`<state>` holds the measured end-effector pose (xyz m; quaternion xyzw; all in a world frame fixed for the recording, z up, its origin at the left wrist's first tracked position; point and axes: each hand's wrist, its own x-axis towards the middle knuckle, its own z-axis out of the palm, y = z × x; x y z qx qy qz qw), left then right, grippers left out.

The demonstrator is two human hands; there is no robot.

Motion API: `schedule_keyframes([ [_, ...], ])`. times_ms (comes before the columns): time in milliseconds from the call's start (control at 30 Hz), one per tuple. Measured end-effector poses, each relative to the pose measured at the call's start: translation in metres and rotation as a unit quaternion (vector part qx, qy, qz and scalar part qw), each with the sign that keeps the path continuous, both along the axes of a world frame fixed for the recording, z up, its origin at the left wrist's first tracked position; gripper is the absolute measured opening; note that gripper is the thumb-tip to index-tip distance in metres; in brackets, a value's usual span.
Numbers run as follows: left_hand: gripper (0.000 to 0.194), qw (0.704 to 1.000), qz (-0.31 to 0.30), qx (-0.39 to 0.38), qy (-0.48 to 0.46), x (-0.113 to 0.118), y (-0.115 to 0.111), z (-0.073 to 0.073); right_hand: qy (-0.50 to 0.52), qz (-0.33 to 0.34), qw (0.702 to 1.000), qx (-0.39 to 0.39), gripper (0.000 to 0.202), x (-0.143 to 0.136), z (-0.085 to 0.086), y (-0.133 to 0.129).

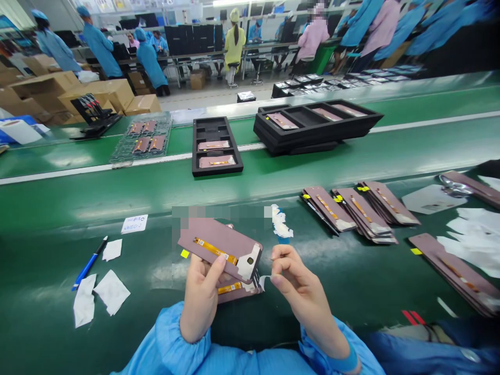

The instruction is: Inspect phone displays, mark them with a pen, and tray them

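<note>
My left hand (201, 297) grips a brownish-pink phone screen panel (230, 238), its thumb pressed beside an orange flex cable. The panel is tilted, with a whitish-grey patch around a dark camera hole at its right end. Beneath it lies another phone screen panel (242, 296), partly hidden; whether my hand holds that one too is unclear. Close by on the right, my right hand (302, 286) pinches a thin whitish strip of film (264, 282) near the panel's corner. A yellow tab (185, 253) shows at the panel's left side.
Stacked panels (361, 213) lie to the right, near white papers (469, 237). On the left are a blue pen (89, 263) and paper pieces (112, 292). Black trays (196, 146) and a clear tray (121, 148) sit across the green bench. Another person's sleeve (422, 351) enters lower right.
</note>
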<state>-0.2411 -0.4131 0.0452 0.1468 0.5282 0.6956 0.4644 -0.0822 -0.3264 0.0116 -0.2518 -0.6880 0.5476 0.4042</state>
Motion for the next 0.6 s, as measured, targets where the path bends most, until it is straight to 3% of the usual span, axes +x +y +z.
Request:
schedule_keyframes([
  [300, 0.042, 1.000, 0.005, 0.002, -0.004, -0.004, -0.001, -0.005, 0.008, -0.028, 0.999, -0.029, 0.015, 0.006, -0.001, 0.015],
  [500, 0.043, 0.998, 0.064, -0.004, 0.004, -0.022, -0.004, -0.008, -0.039, -0.192, 0.975, -0.109, 0.025, 0.030, -0.020, 0.068],
  [600, 0.044, 0.996, 0.089, -0.001, 0.007, -0.033, -0.008, -0.011, -0.039, -0.220, 0.969, -0.106, 0.043, 0.041, -0.033, 0.097],
])
